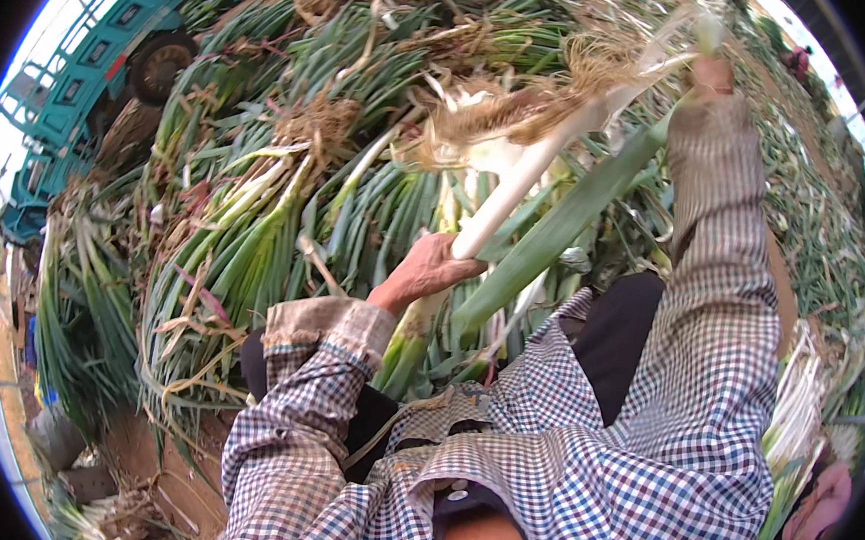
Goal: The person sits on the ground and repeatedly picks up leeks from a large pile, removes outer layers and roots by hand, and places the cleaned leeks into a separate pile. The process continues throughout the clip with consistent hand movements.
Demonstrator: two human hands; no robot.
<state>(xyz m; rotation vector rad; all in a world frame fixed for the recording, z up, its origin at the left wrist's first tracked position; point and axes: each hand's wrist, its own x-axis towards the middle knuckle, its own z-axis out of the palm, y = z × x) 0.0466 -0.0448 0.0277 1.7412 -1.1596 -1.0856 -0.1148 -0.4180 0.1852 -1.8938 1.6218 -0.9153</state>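
Observation:
My left hand (433,264) is closed around the white shank of a large green onion (517,189), whose root end points up and away. At the upper right, my right hand (711,77) is raised, blurred, with its fingers closed on a pale, thin outer leaf layer that stretches towards the onion's roots. A broad green leaf (555,233) hangs from near the right wrist down to the lower middle. Fibrous tan roots (605,64) blur between the hands. Under the left hand, more green onions (405,336) lie in front of my knees.
Heaped bundles of green onions (255,220) surround me. A teal cargo vehicle (89,65) stands at the upper left. Peeled white onions (797,386) lie at my right, near a pink cloth (814,515). Leaf litter covers the ground at right. A distant person (798,62) is at the upper right.

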